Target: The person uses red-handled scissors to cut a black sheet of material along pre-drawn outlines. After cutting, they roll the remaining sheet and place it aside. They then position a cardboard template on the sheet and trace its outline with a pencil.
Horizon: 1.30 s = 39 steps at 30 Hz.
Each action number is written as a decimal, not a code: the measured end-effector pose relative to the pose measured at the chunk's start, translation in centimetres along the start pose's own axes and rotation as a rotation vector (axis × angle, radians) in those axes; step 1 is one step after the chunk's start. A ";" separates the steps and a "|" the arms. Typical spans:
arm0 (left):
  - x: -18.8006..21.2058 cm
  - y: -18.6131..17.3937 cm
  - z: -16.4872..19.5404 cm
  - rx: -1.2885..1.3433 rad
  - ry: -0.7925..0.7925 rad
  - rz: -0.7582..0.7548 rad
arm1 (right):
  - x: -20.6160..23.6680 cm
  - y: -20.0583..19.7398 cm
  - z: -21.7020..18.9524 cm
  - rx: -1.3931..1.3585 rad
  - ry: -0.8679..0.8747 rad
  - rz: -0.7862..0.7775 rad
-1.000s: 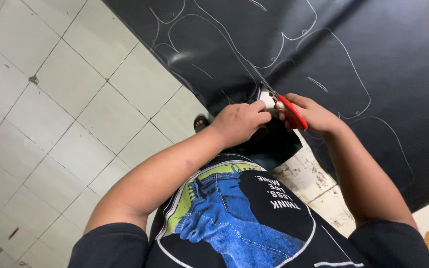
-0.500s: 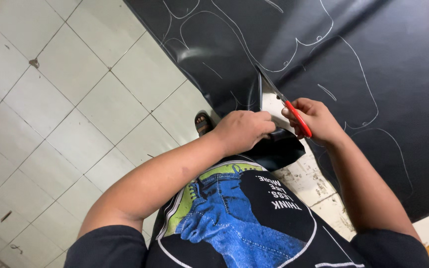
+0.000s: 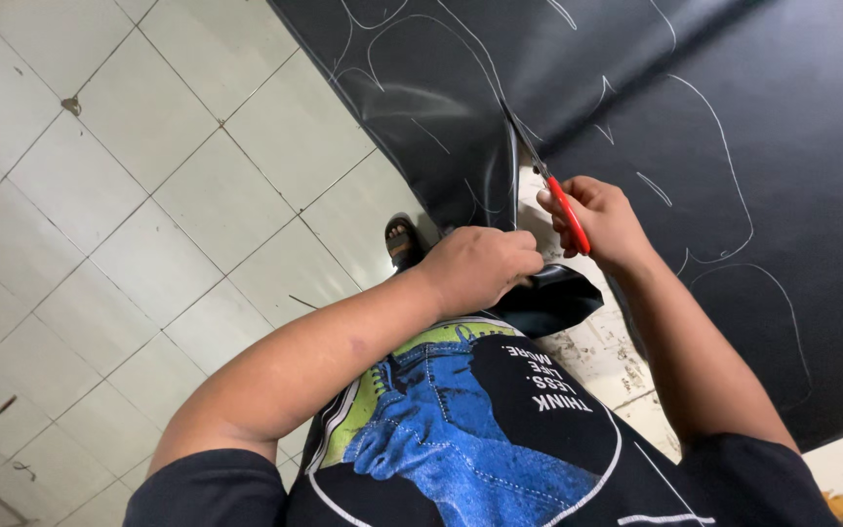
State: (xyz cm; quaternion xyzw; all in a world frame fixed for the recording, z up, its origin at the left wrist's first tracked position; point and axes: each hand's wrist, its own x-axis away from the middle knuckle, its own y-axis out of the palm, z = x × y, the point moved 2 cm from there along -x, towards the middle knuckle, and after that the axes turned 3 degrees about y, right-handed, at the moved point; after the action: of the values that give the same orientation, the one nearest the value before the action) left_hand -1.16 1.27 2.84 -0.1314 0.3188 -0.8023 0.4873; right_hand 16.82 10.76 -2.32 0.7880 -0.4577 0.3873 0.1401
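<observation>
A large sheet of glossy black leather-like material marked with white chalk outlines (image 3: 714,127) is lying spread over the pale tiled floor (image 3: 100,195), filling the upper right of the view, and a straight slit is running into it from its near edge. A pair of scissors with red handles and thin metal blades (image 3: 553,190) is sitting in that slit, blades pointing away from the person and into the sheet. The right hand (image 3: 602,220) is wrapping its fingers closed through and around the red handles. Just left of the scissors, the left hand (image 3: 480,268) is pinching tight on the cut edge of the sheet, fingers curled down on the flap that is curling up beside the slit. Below the sheet's near edge, a foot in a dark sandal (image 3: 402,242) is resting on the tiles, and nearer still the person's black printed shirt (image 3: 480,420) is filling the bottom of the view.
</observation>
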 end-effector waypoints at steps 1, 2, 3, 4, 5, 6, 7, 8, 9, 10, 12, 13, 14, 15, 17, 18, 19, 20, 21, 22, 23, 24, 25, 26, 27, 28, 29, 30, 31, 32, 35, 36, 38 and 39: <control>0.1 0.0 0.0 0.009 -0.008 -0.004 | -0.1 0.1 0.1 -0.009 0.005 0.002; 0.1 0.0 0.0 0.017 -0.016 -0.008 | -0.2 0.2 0.2 -0.018 0.009 0.004; 0.2 0.0 0.0 0.024 -0.024 -0.013 | -0.5 0.3 0.2 -0.028 0.012 0.006; 0.2 0.1 0.0 0.027 -0.017 -0.008 | -0.8 0.5 0.1 -0.067 -0.008 -0.014; 0.2 0.1 0.0 0.029 -0.009 -0.004 | -1.3 0.7 0.0 -0.106 -0.027 -0.034; 0.2 0.2 0.0 0.033 -0.001 0.000 | -1.8 0.9 -0.2 -0.146 -0.046 -0.053; 0.3 0.2 0.0 0.025 -0.003 -0.005 | -2.4 1.1 -0.4 -0.147 -0.048 -0.050; 0.3 0.3 0.0 0.016 -0.005 -0.009 | -3.0 1.3 -0.7 -0.148 -0.051 -0.047; 0.4 0.4 0.1 0.007 -0.007 -0.015 | -3.6 1.6 -1.0 -0.150 -0.054 -0.045; 0.4 0.4 0.1 0.014 -0.007 -0.012 | -4.2 1.7 -1.3 -0.176 -0.042 -0.061; 0.5 0.5 0.1 0.029 -0.004 -0.007 | -5.1 2.0 -1.9 -0.229 -0.017 -0.091; 0.5 0.6 0.2 0.035 0.000 -0.005 | -5.6 2.1 -2.3 -0.228 -0.024 -0.100; 0.6 0.7 0.2 0.041 0.004 -0.003 | -5.9 2.2 -2.7 -0.227 -0.031 -0.108; 0.6 0.7 0.1 0.046 0.008 -0.001 | -6.1 2.3 -2.9 -0.226 -0.039 -0.117; 0.6 0.8 -0.1 0.055 0.008 -0.001 | -6.1 2.2 -3.3 -0.225 -0.046 -0.124; 0.5 0.9 -0.3 0.061 0.009 -0.002 | -6.0 2.1 -3.4 -0.225 -0.050 -0.128; 0.5 1.1 -0.5 0.044 0.014 -0.016 | -5.8 1.9 -3.5 -0.198 -0.041 -0.113; 0.4 1.1 -0.8 0.027 0.020 -0.029 | -5.5 1.8 -3.6 -0.170 -0.032 -0.099; 0.2 1.0 -1.2 0.009 0.026 -0.042 | -5.3 1.6 -3.7 -0.142 -0.025 -0.084; 0.1 0.9 -1.9 -0.045 0.018 -0.062 | -5.0 1.4 -3.9 -0.108 -0.037 -0.078; -0.2 0.6 -2.6 -0.097 0.010 -0.081 | -4.7 1.2 -4.2 -0.073 -0.046 -0.070; -0.5 0.3 -3.4 -0.148 0.001 -0.101 | -4.4 1.1 -4.5 -0.039 -0.054 -0.063; -1.0 -0.2 -4.5 -0.242 -0.015 -0.134 | -4.2 1.0 -4.8 -0.043 -0.058 -0.074; -1.7 -0.9 -5.7 -0.338 -0.030 -0.166 | -3.9 0.9 -5.2 -0.047 -0.064 -0.085; -2.3 -1.8 -6.9 -0.398 -0.086 -0.179 | -3.7 0.9 -5.6 -0.052 -0.073 -0.095; -2.8 -2.6 -7.9 -0.458 -0.143 -0.192 | -3.5 0.9 -5.9 -0.054 -0.062 -0.094; -3.0 -3.4 -8.5 -0.422 -0.148 -0.127 | -3.3 0.9 -6.1 -0.055 -0.049 -0.094; -3.0 -4.2 -9.1 -0.387 -0.152 -0.061 | -3.1 0.9 -6.3 -0.057 -0.037 -0.094; -3.1 -4.9 -9.4 -0.353 -0.154 0.004 | -3.0 1.0 -6.5 -0.064 -0.047 -0.099; -3.0 -4.9 -9.2 -0.351 -0.124 0.015 | -2.9 1.1 -6.7 -0.071 -0.056 -0.106; -2.2 -4.6 -7.8 -0.336 -0.081 0.046 | -3.6 1.5 -7.4 -0.089 -0.052 -0.133; -1.7 -4.4 -7.3 -0.323 -0.096 0.058 | -4.0 1.7 -7.6 -0.095 -0.044 -0.143; -1.2 -4.4 -6.6 -0.305 -0.110 0.087 | -5.2 2.1 -8.2 -0.082 -0.035 -0.149; -0.9 -4.5 -6.3 -0.299 -0.110 0.103 | -5.7 2.3 -8.4 -0.074 -0.029 -0.151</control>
State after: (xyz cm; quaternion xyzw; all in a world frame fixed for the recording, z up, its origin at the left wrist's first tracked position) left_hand -7.13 5.95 1.02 -0.2297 0.4137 -0.7115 0.5194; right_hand 9.25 17.81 -1.28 0.8200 -0.4131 0.3469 0.1912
